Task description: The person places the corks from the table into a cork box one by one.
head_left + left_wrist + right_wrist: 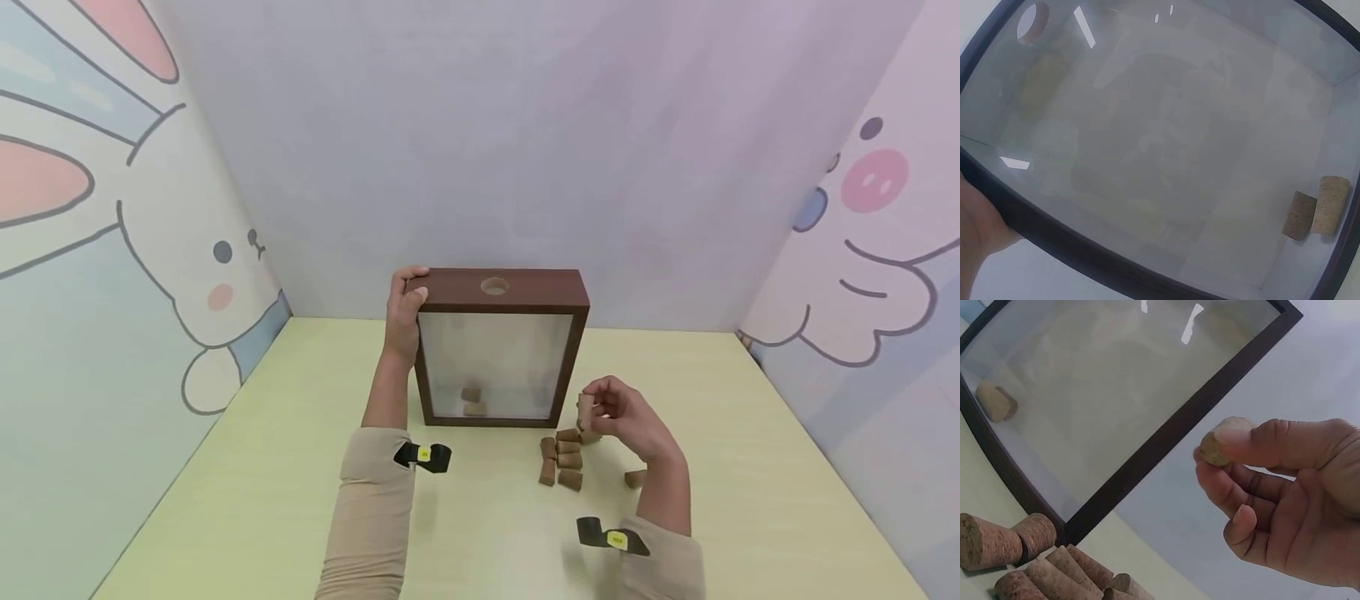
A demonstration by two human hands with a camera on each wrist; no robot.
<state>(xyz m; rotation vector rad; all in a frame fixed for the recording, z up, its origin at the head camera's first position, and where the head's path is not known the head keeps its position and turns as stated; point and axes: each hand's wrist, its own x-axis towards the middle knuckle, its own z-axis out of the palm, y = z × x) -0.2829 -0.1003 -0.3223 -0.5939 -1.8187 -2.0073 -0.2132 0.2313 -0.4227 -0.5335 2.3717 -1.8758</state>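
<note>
Cork [586, 411], pinched in R hand [626, 421], is just R of box [540, 287]; we see its long axis approx. vert. in head view; R-wrist cam shows an end lensward, L-wrist cam misses it; farther, L hand [405, 312] grips box's top L corner.

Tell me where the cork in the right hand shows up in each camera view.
Head: the held cork is right of the lower right corner of the dark-framed box, in the right hand.
Left wrist: not in it.
Right wrist: right of centre, its round end showing.
Shared landmark: the two corks inside the box.
</note>
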